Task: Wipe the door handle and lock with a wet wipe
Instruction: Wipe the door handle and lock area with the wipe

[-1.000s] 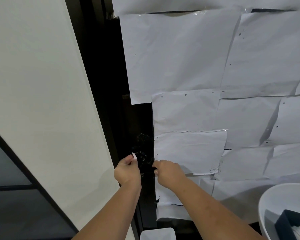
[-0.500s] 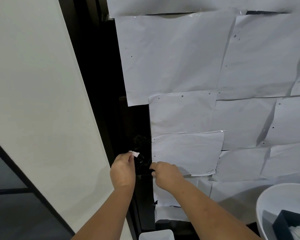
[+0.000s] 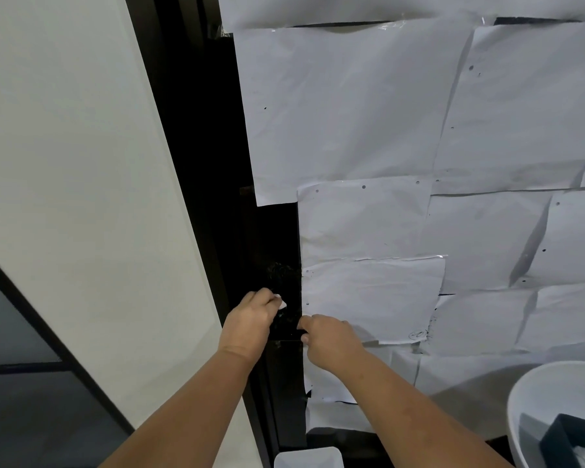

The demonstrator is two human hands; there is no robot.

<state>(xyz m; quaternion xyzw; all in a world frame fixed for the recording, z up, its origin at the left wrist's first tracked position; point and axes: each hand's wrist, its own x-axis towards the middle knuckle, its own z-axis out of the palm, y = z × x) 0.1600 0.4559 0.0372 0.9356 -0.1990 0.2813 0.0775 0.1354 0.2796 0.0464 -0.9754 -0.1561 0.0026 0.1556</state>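
Observation:
A black door stile runs down the middle, with a dark lock and a black handle just below it, both hard to make out. My left hand pinches a small white wet wipe against the black surface beside the handle. On the right of the handle, my right hand grips its end with curled fingers. Both forearms reach up from the bottom of the view.
White paper sheets are taped over the door to the right. A pale wall panel stands on the left. A white round basin holding a dark box is at bottom right. A white container sits below.
My left hand has shifted slightly up with the wipe against the black surface. The right hand stays on the handle. The view has drifted a little.

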